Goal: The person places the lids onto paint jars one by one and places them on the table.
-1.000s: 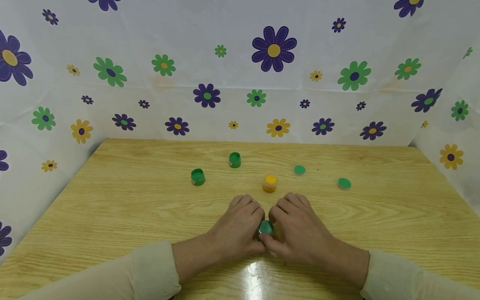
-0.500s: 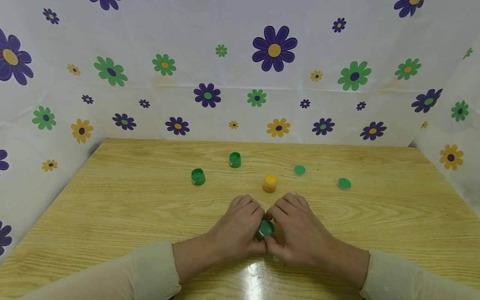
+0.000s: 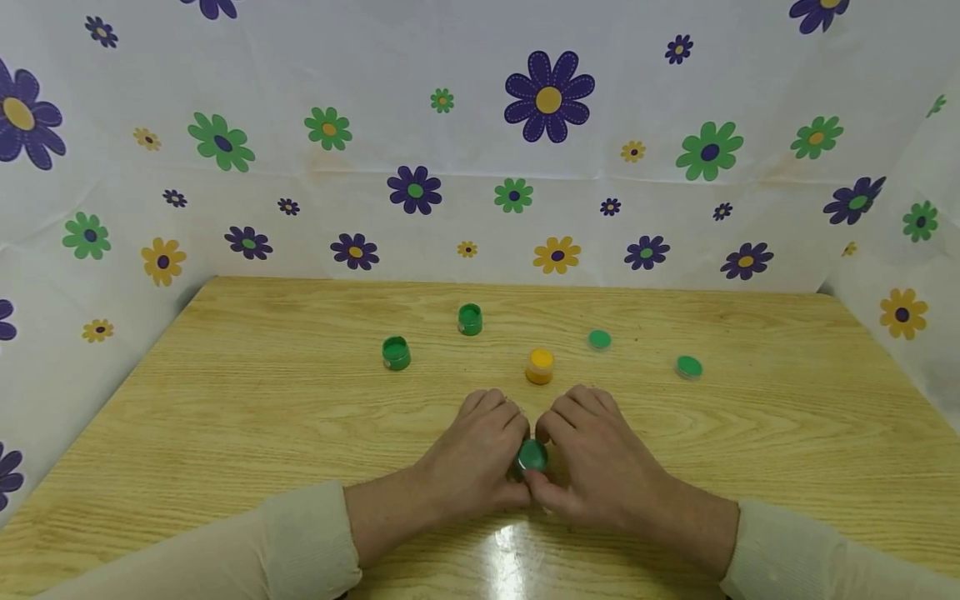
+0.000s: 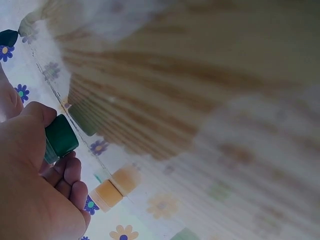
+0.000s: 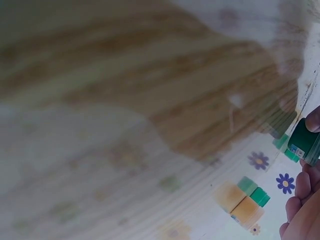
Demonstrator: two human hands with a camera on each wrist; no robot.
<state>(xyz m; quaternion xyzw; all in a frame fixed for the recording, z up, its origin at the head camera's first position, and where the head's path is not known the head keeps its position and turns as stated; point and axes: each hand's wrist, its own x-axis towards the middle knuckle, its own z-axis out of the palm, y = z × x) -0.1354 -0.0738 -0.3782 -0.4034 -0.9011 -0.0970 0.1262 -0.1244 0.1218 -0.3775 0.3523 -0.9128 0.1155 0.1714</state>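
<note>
A small green paint jar [image 3: 532, 456] stands on the table between both hands, its green top facing up. From the left side, my left hand [image 3: 480, 454] grips the jar between thumb and curled fingers, as the left wrist view also shows with the jar [image 4: 61, 136]. My right hand [image 3: 600, 467] pinches the jar's top rim from the right with thumb and forefinger. Beyond the hands sits a yellow paint jar [image 3: 540, 367]. In the right wrist view, a label shows on the held jar [image 5: 304, 140]; only part of the right hand [image 5: 307, 205] appears there.
Two uncovered green paint jars, one nearer [image 3: 396, 354] and one farther [image 3: 470, 320], stand at the back left. Two green lids lie at the back right, one [image 3: 599, 340] left of the other [image 3: 688, 367]. A flower-printed cloth [image 3: 465, 142] walls off the table's [image 3: 300, 400] back and sides.
My right thumb and forefinger shift slightly around the held jar's rim, then move partly back. The left hand keeps its grip, and the other jars and lids stay in place.
</note>
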